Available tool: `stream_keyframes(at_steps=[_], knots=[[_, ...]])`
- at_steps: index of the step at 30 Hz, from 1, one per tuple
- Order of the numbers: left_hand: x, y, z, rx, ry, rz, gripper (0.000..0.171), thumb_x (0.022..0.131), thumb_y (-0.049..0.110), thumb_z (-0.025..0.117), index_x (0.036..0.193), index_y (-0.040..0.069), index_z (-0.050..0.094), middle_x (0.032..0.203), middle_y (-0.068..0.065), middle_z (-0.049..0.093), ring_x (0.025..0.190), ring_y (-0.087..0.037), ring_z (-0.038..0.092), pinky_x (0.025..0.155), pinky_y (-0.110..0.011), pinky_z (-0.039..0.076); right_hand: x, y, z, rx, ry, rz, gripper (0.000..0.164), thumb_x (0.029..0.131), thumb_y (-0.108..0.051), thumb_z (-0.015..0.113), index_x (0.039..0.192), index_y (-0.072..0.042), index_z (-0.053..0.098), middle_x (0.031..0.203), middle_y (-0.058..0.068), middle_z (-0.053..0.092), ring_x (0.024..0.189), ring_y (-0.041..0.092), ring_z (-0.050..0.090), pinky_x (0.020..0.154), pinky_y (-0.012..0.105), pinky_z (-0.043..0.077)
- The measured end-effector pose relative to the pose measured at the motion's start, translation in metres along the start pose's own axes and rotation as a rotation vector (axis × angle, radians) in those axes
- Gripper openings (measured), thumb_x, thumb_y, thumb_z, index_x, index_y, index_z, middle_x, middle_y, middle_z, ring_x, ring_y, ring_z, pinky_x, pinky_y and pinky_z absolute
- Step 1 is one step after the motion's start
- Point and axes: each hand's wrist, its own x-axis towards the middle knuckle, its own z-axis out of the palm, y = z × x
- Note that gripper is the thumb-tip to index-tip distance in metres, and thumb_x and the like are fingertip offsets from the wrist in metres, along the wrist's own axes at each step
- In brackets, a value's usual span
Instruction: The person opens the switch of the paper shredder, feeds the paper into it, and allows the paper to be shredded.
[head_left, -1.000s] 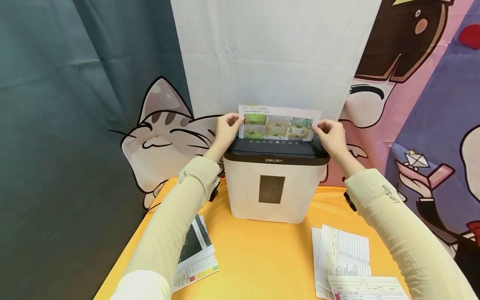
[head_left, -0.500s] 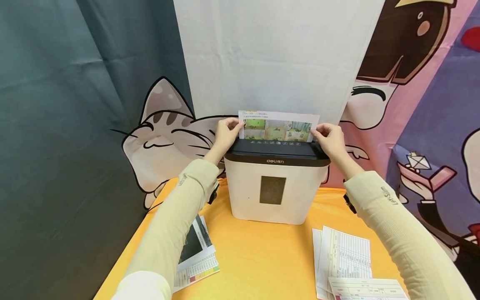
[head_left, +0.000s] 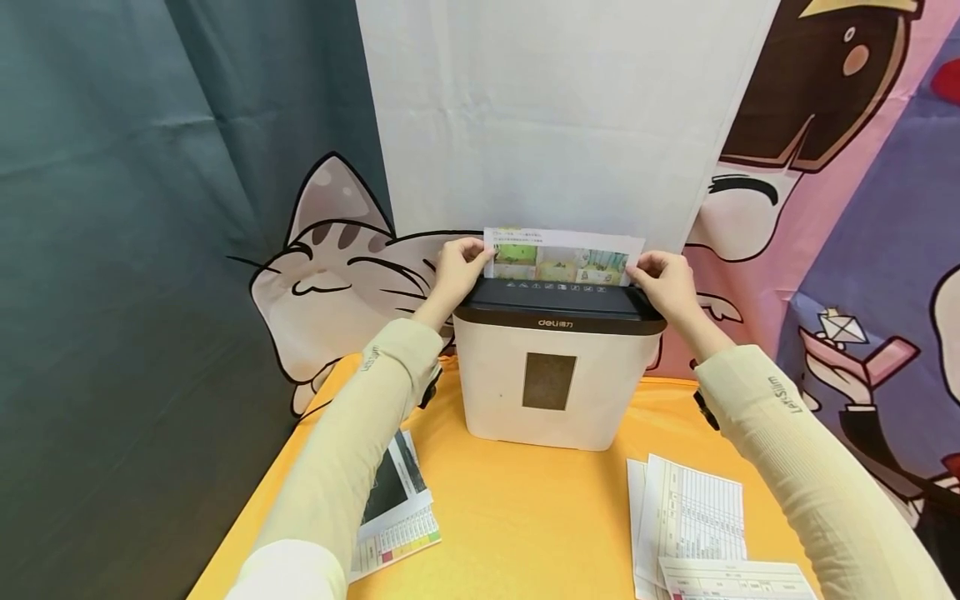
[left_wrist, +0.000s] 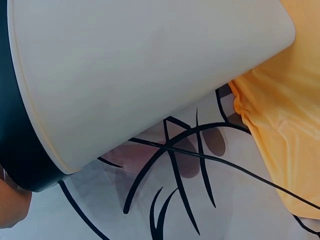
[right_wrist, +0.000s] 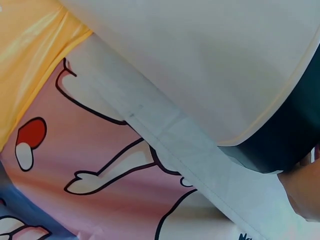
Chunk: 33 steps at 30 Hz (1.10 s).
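Note:
A white paper shredder (head_left: 495, 375) with a dark top stands at the back of the table. A printed sheet of paper (head_left: 558, 262) with colour pictures stands upright in its top slot, the lower part hidden inside. My left hand (head_left: 459, 268) pinches the sheet's left edge between thumb and fingers, just above the shredder top. At the right edge, my right hand (head_left: 663, 282) pinches the same sheet. Both wrist views show mostly the shredder's pale side (left_wrist: 125, 75), with only a bit of each hand at the dark lid.
Several printed sheets (head_left: 693, 508) lie at the front right of the yellow tablecloth (head_left: 525, 517). More papers (head_left: 401, 508) lie at the left, partly under my left sleeve. A cartoon-printed curtain (head_left: 555, 108) hangs right behind the shredder, and a black cord (left_wrist: 230, 162) shows beside it.
The sheet has sunk lower into the shredder slot, so less of its pictures shows. Both hands have moved down slightly with it, still pinching its edges.

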Motion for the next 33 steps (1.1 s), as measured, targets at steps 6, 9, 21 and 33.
stream_keyframes(at_steps=[6,9,21,33], knots=[[-0.0001,-0.0002,0.0011,-0.011,-0.009,0.008,0.019,0.090,0.014,0.063,0.093,-0.004,0.070,0.088,-0.020,0.068,0.078,-0.025,0.060,0.071,-0.023,0.044,0.0000,0.0004,0.0001,-0.005,-0.001,-0.014,0.019,0.091,-0.011,0.061,0.085,0.007,0.063,0.072,0.012,0.061,0.057,-0.006,0.044,0.058,0.011,0.036],[-0.0005,-0.0005,0.0018,-0.004,-0.009,0.006,0.018,0.090,0.014,0.063,0.090,-0.003,0.070,0.087,-0.020,0.068,0.076,-0.023,0.059,0.068,-0.022,0.043,0.0004,-0.0003,0.0002,0.014,0.001,-0.019,0.019,0.091,-0.011,0.062,0.087,0.007,0.063,0.066,-0.001,0.057,0.057,-0.006,0.044,0.057,0.011,0.037],[-0.0022,-0.0022,0.0044,0.037,-0.007,-0.005,0.016,0.089,0.015,0.066,0.090,0.000,0.072,0.085,-0.017,0.070,0.074,-0.022,0.060,0.068,-0.023,0.045,-0.0019,-0.0002,0.0040,-0.030,-0.017,-0.016,0.017,0.090,-0.009,0.062,0.094,0.007,0.067,0.087,0.025,0.065,0.062,-0.007,0.044,0.061,0.006,0.036],[-0.0057,-0.0057,0.0046,0.016,-0.001,0.017,0.014,0.089,0.014,0.065,0.090,0.001,0.072,0.083,-0.017,0.070,0.073,-0.023,0.062,0.065,-0.020,0.044,-0.0040,-0.0019,0.0046,-0.046,-0.019,-0.015,0.019,0.091,-0.010,0.061,0.096,0.007,0.067,0.091,0.026,0.066,0.064,-0.009,0.044,0.065,0.006,0.035]])
